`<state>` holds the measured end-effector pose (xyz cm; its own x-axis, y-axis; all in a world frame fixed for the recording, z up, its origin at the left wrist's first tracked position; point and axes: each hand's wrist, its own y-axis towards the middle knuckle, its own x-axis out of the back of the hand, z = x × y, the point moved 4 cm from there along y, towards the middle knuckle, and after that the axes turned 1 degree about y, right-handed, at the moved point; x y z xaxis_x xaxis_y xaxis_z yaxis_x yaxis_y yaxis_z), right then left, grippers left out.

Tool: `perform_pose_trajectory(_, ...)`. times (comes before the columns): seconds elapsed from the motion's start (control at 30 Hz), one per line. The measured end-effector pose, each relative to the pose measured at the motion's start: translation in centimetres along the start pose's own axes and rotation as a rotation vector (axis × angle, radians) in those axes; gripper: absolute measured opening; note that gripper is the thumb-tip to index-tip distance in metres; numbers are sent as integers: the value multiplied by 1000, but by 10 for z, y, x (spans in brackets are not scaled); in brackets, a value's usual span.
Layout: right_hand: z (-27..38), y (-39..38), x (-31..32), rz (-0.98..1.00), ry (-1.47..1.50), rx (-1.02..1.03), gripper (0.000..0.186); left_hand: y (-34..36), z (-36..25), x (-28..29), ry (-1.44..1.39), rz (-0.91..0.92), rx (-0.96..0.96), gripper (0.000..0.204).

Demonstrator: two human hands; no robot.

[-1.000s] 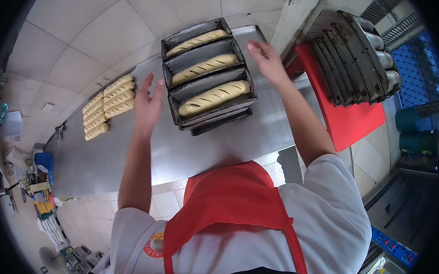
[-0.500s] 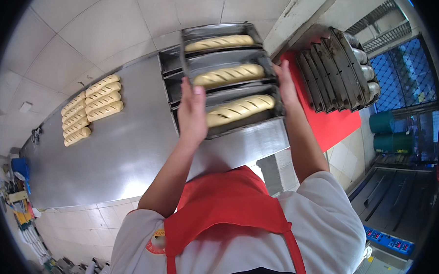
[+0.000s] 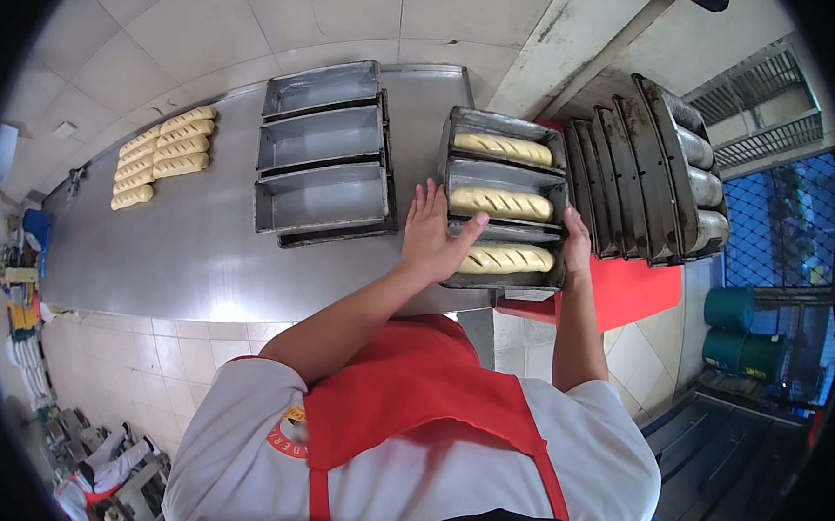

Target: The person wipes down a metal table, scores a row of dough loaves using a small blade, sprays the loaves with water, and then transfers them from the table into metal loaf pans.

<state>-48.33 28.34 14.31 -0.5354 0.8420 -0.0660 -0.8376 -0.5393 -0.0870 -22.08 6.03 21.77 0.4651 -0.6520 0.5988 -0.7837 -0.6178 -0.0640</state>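
Note:
A joined set of three metal loaf pans (image 3: 502, 285) is at the right end of the steel table, with one slashed, pale dough loaf (image 3: 502, 205) in each compartment. My left hand (image 3: 437, 238) is on its left side, fingers stretched along the outer wall and thumb over the rim. On the opposite side, my right hand (image 3: 577, 241) is closed round the edge. To the left stands a stack of joined loaf pans (image 3: 322, 147); the three compartments of its top set hold nothing. Farther left, several slashed dough loaves (image 3: 182, 146) lie in two rows.
The steel table (image 3: 222, 261) runs along a tiled wall (image 3: 335, 15). Beyond my right hand, several dark pan sets (image 3: 635, 182) stand on edge over a red surface (image 3: 635, 293). Green drums (image 3: 744, 352) are at the far right. A person (image 3: 101, 475) is at lower left.
Both hands have moved the filled pan set right and lowered it to the table's right end. The pan stack formerly beneath it is now uncovered.

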Motion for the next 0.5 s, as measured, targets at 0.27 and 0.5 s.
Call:
perform_pose_trajectory(0.27, -52, 12, -51, -66, -114, 91, 35, -65, -18, 31, 29, -142, -329, 90)
perform_pose_trajectory(0.5, -58, 35, -105, 21, -108, -6, 39, -128, 35, 103, 17, -378, -227, 82)
